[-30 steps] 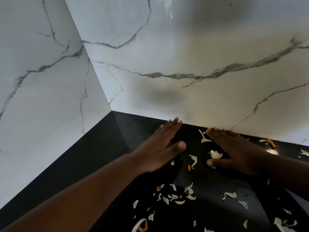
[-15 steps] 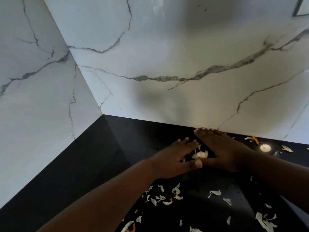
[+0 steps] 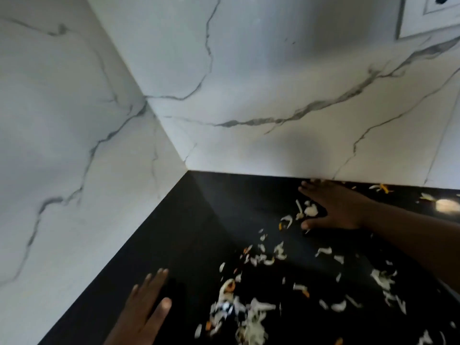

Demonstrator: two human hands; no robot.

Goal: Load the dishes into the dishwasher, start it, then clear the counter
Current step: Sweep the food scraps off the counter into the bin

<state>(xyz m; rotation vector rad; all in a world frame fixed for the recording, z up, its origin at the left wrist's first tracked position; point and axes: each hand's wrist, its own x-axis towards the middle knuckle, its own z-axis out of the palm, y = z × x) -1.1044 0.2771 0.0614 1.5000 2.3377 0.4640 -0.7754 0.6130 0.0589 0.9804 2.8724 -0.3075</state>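
Nearest the camera, the left hand [image 3: 145,305] is lying flat on the black counter [image 3: 189,232], fingers straight and together, thumb out, holding nothing. Just to its right, vegetable scraps [image 3: 249,312], white with orange bits, are lying scattered across the counter, thickest toward the near edge and thinning farther back. Beyond them, the right hand [image 3: 336,210] is resting palm-down with fingers extended, fingertips reaching the base of the back wall; a small cluster of scraps [image 3: 310,210] is sitting against its thumb side. Farthest back, the white marble-patterned walls [image 3: 273,83] are meeting in a corner, with a wall socket [image 3: 433,13] showing at upper right.
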